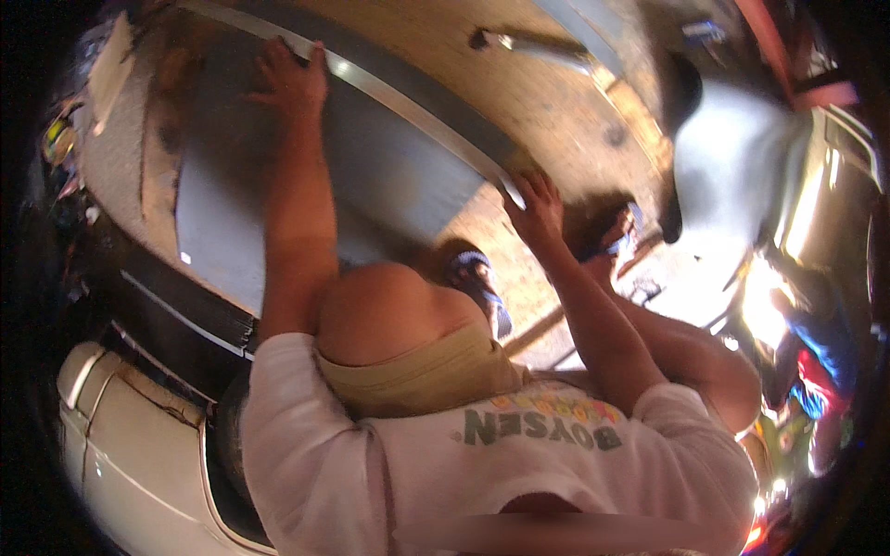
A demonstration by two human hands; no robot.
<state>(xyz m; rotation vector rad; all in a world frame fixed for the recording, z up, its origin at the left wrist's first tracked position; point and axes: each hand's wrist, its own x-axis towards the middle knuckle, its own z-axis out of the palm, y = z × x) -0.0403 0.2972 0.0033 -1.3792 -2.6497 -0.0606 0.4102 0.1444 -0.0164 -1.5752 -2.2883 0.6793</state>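
Observation:
A flat grey sheet (pixel 394 162), apparently metal, lies on a wooden board on the ground before me. A long, shiny metal strip (pixel 394 94) runs along its far edge, from upper left down toward the right. Fingers spread, my left hand (pixel 292 82) rests on the sheet and the near side of the strip toward its far left part. At the strip's right end, my right hand (pixel 538 208) has its thumb and fingers around the tip. Part of that grip is hidden.
Beyond the strip, a long tool (pixel 538 48) with a dark end lies on the wooden board (pixel 556 107). My sandalled feet (pixel 480 283) stand beside the sheet. A pale vehicle panel (pixel 139 445) is at lower left, a pale seat-like object (pixel 728 148) at right.

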